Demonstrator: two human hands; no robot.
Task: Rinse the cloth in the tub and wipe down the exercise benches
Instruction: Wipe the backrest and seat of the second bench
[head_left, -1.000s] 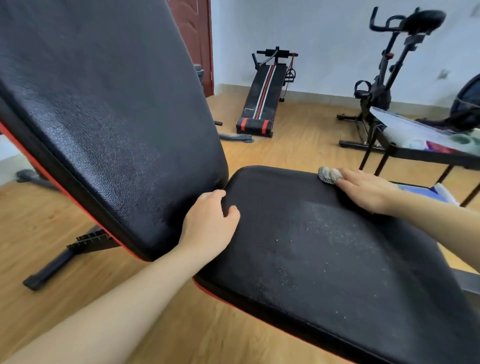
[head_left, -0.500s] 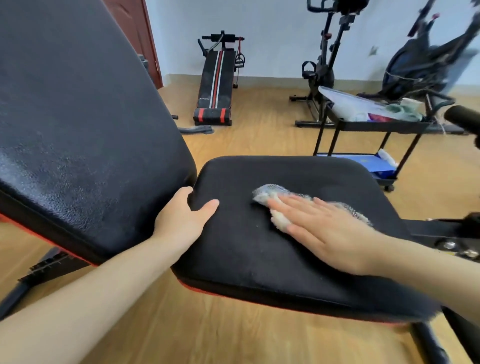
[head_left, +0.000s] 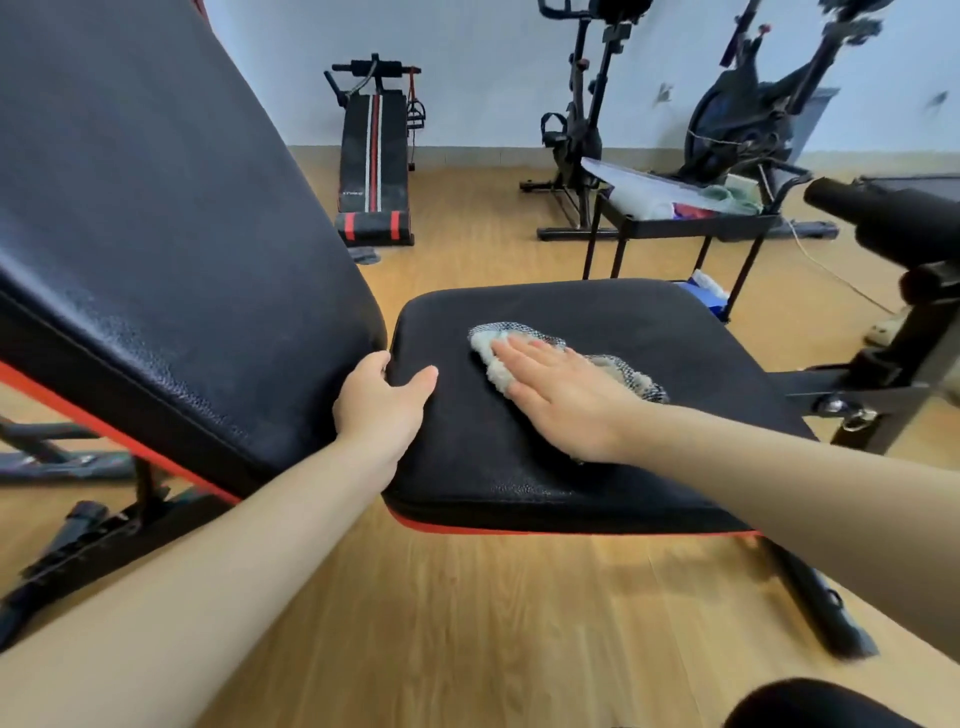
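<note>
Seat pad (head_left: 649, 338): black, pebbled leather-look skin, rounded corners, red trim under the near edge. The inclined backrest pad (head_left: 156, 260), same skin, meets it at 9 o'clock across a narrow gap. Cloth (head_left: 488, 338), pale and fuzzy with a mesh-patterned border, lies flat on the seat left of centre. Right hand (head_left: 561, 400) presses on it, palm down, fingers straight and together. Left hand (head_left: 382, 405) grips the seat's 9 o'clock edge, fingers curled into the gap, thumb on top. Bare wood-plank floor (head_left: 467, 623) lies open at 6 o'clock. A black metal cart (head_left: 691, 223) stands just beyond the 1 o'clock corner, and a striped sit-up bench (head_left: 374, 156) at 11 o'clock is well apart; its small white label is unreadable.
</note>
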